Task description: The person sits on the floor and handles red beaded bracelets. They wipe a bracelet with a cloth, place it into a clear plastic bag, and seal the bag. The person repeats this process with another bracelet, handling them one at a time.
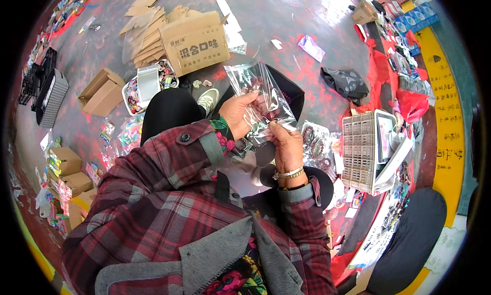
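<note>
A clear plastic bag point(257, 86) with small dark and red items inside is held up in front of me, above my lap. My left hand point(238, 113) grips its left edge, thumb on top. My right hand point(287, 144), with a bracelet at the wrist, pinches the bag's lower right corner. Both arms wear a red plaid jacket. More clear bags point(317, 141) with small metal pieces lie on my lap just right of the right hand.
A white basket point(360, 150) with a sorting tray stands at my right. A brown carton point(197, 41) and flattened cardboard point(146, 31) lie ahead on the floor, with a tub of small coloured items point(134, 93). Small boxes point(65, 162) sit at left, a dark cushion point(409, 233) at lower right.
</note>
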`<state>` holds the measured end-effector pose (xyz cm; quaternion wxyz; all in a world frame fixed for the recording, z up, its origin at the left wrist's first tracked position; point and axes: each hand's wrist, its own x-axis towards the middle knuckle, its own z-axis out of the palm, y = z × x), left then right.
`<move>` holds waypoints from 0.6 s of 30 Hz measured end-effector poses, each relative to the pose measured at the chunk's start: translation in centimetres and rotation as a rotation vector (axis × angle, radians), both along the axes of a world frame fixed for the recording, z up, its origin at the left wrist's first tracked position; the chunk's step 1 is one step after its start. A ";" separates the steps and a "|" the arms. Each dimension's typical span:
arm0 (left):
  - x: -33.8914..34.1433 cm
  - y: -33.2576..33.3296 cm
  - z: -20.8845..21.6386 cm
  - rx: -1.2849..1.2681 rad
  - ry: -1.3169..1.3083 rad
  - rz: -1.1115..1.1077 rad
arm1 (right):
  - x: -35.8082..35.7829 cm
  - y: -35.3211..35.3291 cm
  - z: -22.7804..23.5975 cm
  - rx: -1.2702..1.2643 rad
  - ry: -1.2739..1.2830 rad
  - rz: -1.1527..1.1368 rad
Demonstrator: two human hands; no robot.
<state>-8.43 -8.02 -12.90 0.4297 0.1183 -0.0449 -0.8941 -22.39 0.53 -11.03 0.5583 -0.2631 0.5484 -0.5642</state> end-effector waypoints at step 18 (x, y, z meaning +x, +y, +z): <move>-0.3 3.3 2.1 -0.224 -0.076 -0.413 | -3.6 -0.3 4.1 0.005 -0.148 0.117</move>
